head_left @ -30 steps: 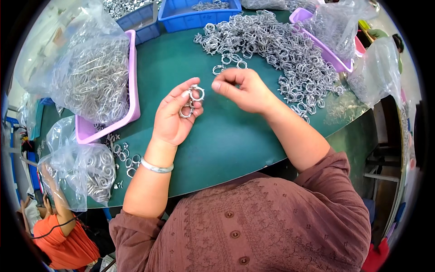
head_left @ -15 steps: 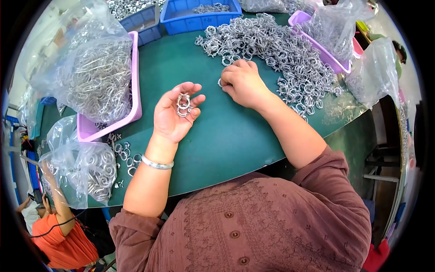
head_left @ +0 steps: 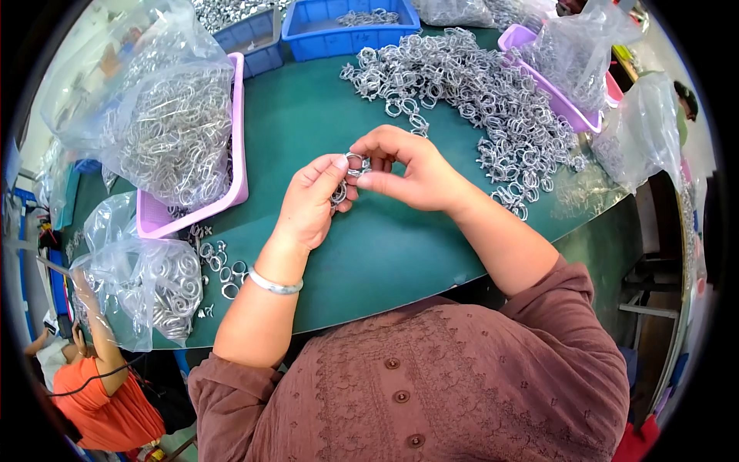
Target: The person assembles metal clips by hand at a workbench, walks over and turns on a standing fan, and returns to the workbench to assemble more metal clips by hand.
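Observation:
My left hand [head_left: 305,202] is closed around silvery metal rings [head_left: 338,195], partly hidden by the fingers. Its thumb and fingertips meet my right hand [head_left: 419,175] above the middle of the green table [head_left: 362,262]. Between the two hands is another metal ring [head_left: 356,163], pinched by the right thumb and forefinger and touched by the left thumb. How the rings sit against each other is too small to tell. Just beyond the right hand, a heap of similar metal rings [head_left: 462,81] spreads over the table.
At the left, a lilac tray [head_left: 240,154] carries a clear bag of metal parts [head_left: 165,127]. Another bag [head_left: 173,289] and several loose rings [head_left: 224,273] lie nearer me. Blue bins [head_left: 350,45] stand at the back, a second lilac tray [head_left: 558,96] far right. A person in orange [head_left: 115,400] is lower left.
My right hand has drawn back from the edge of the heap to my left hand, bringing a ring. My left hand, palm up before with rings on its fingers, has turned and closed.

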Demonstrator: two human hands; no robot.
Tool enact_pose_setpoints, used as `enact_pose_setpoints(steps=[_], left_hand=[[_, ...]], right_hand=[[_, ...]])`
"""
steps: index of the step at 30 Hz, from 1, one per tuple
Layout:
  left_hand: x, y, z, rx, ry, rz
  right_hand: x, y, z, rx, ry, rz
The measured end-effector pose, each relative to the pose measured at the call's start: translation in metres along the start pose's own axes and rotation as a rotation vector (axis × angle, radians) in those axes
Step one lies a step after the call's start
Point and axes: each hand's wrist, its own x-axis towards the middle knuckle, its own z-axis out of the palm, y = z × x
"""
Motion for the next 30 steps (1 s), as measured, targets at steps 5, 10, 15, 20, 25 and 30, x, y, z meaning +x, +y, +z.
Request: enact_pose_setpoints(steps=[5,10,15,20,25,30], left_hand=[[-0.001,0.003,0.003,0.047,-0.029,-0.031],[-0.001,0.005,0.000,0.147,-0.029,-0.089],[-0.002,0.005,0.001,0.057,-0.009,-0.085],[-0.004,0.005,0.006,0.099,-0.058,-0.099],[-0.005,0.006,0.006,0.044,-0.085,-0.094],[-0.004,0.008,0.003,-0.068,-0.104,-0.149]], right_hand=[[0.000,0.005,-0.006,0.459,-0.035,0.272],[0.001,0.000,-0.007,0.563,-0.049,0.427],[0.002,-0.001,-0.005,0.612,0.038,0.455],[0.001,0.002,-0.008,0.679,0.126,0.408],[0.002,0.000,-0.006,0.679,0.103,0.401],[0.003,-0.003,-0.006,0.675,0.100,0.407]])
